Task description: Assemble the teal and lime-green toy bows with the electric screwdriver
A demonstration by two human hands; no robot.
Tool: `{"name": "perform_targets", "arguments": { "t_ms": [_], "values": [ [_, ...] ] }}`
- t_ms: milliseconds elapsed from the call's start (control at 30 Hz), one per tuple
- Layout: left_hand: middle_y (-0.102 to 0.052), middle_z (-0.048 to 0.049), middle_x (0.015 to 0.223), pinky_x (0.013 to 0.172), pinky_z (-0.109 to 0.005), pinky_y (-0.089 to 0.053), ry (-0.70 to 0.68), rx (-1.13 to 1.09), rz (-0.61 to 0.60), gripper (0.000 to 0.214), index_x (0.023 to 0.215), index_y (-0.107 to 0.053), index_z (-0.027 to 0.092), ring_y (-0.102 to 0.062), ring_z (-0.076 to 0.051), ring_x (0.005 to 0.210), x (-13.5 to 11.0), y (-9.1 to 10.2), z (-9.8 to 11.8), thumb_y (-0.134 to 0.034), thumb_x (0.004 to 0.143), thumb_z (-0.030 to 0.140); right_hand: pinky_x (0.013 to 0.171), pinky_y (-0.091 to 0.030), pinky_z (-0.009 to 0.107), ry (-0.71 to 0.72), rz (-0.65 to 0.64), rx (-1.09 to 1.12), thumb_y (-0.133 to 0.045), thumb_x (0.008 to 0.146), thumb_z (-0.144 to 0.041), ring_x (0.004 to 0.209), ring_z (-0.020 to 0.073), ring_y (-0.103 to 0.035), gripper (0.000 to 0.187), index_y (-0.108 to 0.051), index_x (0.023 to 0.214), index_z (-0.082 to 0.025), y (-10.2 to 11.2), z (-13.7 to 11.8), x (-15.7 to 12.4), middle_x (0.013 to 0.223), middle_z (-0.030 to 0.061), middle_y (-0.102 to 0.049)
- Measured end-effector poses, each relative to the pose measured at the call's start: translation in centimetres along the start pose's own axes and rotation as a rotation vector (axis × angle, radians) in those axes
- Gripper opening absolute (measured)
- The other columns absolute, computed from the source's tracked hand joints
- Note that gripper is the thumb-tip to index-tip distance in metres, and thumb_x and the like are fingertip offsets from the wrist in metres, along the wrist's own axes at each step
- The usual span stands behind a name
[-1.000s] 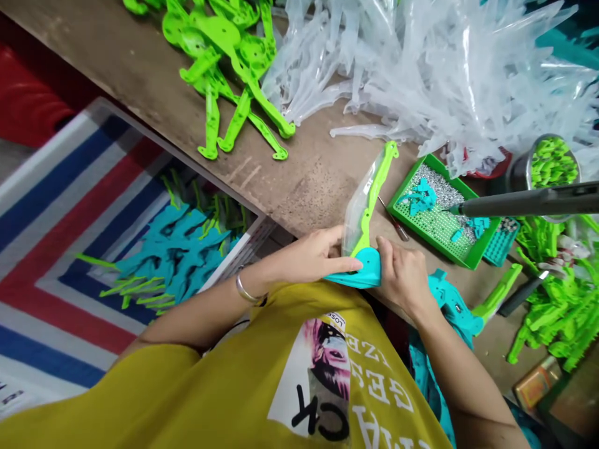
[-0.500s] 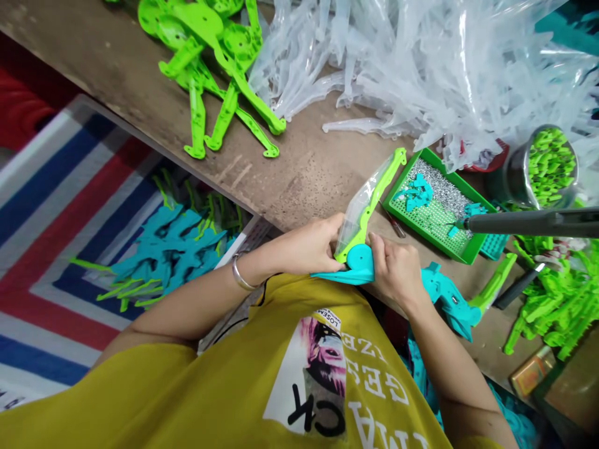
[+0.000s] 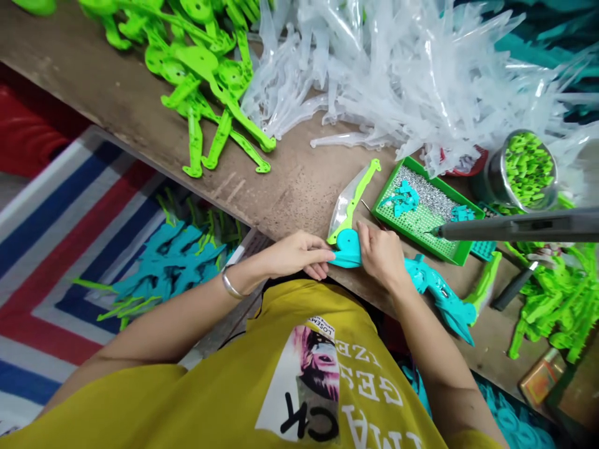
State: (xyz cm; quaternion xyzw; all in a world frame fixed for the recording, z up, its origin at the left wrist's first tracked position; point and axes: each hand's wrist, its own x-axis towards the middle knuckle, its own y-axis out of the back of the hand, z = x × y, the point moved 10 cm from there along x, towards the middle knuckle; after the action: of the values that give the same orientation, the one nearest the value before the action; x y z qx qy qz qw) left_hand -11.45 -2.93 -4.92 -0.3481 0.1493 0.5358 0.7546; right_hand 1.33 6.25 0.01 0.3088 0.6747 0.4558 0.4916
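Observation:
My right hand [image 3: 381,252] is wrapped round a teal plastic piece [image 3: 347,243] with a round end, held at the table's near edge. From that round end a bright green arm [image 3: 359,192] with a clear blade-shaped plastic part [image 3: 343,206] along it points up and away. The thumb and fingers of my left hand [image 3: 302,254] close on the teal piece's pointed left tip. To the right of my right hand lies another teal piece [image 3: 437,290] with a green-and-clear arm [image 3: 486,284].
A green basket [image 3: 461,254] contains small screws and teal bits; the tip of a dark rod-shaped tool [image 3: 515,227] hangs over it. Clear plastic parts [image 3: 397,75] and green parts [image 3: 201,68] cover the far side. A metal cup [image 3: 498,168] holds small green pieces. Teal assemblies [image 3: 168,255] lie lower left.
My left hand has slid from the joint by the clear blade to the teal piece's left tip. The piece has shifted slightly away from my body; my right hand keeps its hold.

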Motion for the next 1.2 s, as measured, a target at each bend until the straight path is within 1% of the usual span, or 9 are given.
{"name": "perform_targets", "arguments": {
  "t_ms": [167,267,367,467,567,667,867,1033,1200],
  "values": [
    [-0.076,-0.0086,0.071,0.062,-0.025,-0.062,-0.016,0.022,0.099,0.037,0.086,-0.074,0.012,-0.073,-0.016,0.061,0.7,0.6,0.1,-0.085,0.076,0.047,0.080,-0.046,0.034,-0.016,0.028,0.040,-0.029,0.109,-0.045,0.089,0.0283,-0.075,0.055,-0.077,0.100,-0.018,0.0,-0.2,0.5,0.096,0.0164,-0.080],
    [-0.077,-0.0095,0.075,0.067,-0.025,-0.063,-0.045,0.025,0.151,0.042,0.089,-0.075,0.012,-0.075,-0.017,0.066,1.1,1.2,0.3,-0.086,0.074,0.050,0.078,-0.047,0.034,0.003,0.179,0.129,-0.032,0.108,-0.043,0.085,0.0262,-0.073,0.050,-0.073,0.095,-0.017,0.7,0.4,0.3,0.092,0.0150,-0.078],
    [-0.078,-0.0088,0.076,0.070,-0.027,-0.064,-0.067,0.002,0.196,0.049,0.091,-0.074,0.014,-0.076,-0.019,0.070,1.3,1.6,0.2,-0.087,0.071,0.056,0.085,-0.049,0.034,0.140,0.442,0.304,-0.041,0.105,-0.037,0.090,0.0225,-0.069,0.035,-0.067,0.092,-0.018,2.6,1.4,-1.5,0.092,0.0121,-0.074],
    [-0.078,-0.0071,0.078,0.072,-0.030,-0.065,-0.105,0.027,0.247,0.052,0.093,-0.072,0.015,-0.077,-0.021,0.073,1.2,1.9,0.3,-0.086,0.070,0.060,0.082,-0.051,0.034,0.122,0.828,0.581,-0.059,0.097,-0.036,0.083,0.0182,-0.062,0.016,-0.057,0.089,-0.022,5.7,5.9,-4.6,0.085,0.0038,-0.063],
    [-0.078,-0.0059,0.080,0.073,-0.033,-0.064,-0.157,0.189,0.276,0.051,0.098,-0.075,0.016,-0.077,-0.022,0.075,1.0,1.8,0.8,-0.076,0.079,0.064,0.081,-0.054,0.035,-0.034,1.171,0.884,-0.080,0.080,-0.041,0.088,0.0162,-0.061,0.042,-0.050,0.105,-0.026,8.1,11.9,-6.7,0.102,0.0009,-0.056],
    [-0.078,-0.0056,0.088,0.076,-0.033,-0.060,-0.313,0.515,0.381,0.043,0.100,-0.079,0.020,-0.075,-0.023,0.081,-0.1,2.0,2.8,-0.066,0.090,0.060,0.085,-0.057,0.037,0.032,1.091,1.117,-0.088,0.069,-0.041,0.101,0.0181,-0.066,0.068,-0.045,0.121,-0.031,9.7,13.8,-3.9,0.118,0.0018,-0.059],
    [-0.072,-0.0084,0.100,0.090,-0.039,-0.052,-0.764,1.063,0.763,0.028,0.104,-0.076,0.019,-0.067,-0.025,0.096,-4.3,0.1,9.2,-0.065,0.097,0.044,0.090,-0.058,0.042,0.162,0.937,1.329,-0.077,0.072,-0.028,0.087,0.0182,-0.070,0.043,-0.057,0.110,-0.028,11.4,13.3,-0.3,0.094,-0.0024,-0.069],
    [-0.069,-0.0107,0.106,0.090,-0.037,-0.051,-0.969,1.181,0.534,0.027,0.118,-0.066,0.013,-0.063,-0.025,0.101,0.3,-5.9,14.2,-0.066,0.098,0.030,0.075,-0.057,0.036,0.220,1.002,1.475,-0.059,0.069,-0.025,0.072,0.0156,-0.066,0.035,-0.063,0.103,-0.025,12.5,12.6,-1.5,0.086,-0.0023,-0.068],
    [-0.070,-0.0129,0.112,0.089,-0.037,-0.048,-0.899,1.378,0.324,0.037,0.117,-0.068,0.012,-0.064,-0.027,0.105,8.3,-11.1,16.5,-0.078,0.089,0.033,0.070,-0.055,0.035,0.196,1.030,1.470,-0.054,0.064,-0.025,0.068,0.0161,-0.064,0.039,-0.065,0.102,-0.022,13.4,12.0,-2.3,0.085,0.0000,-0.068]
  ]
}}
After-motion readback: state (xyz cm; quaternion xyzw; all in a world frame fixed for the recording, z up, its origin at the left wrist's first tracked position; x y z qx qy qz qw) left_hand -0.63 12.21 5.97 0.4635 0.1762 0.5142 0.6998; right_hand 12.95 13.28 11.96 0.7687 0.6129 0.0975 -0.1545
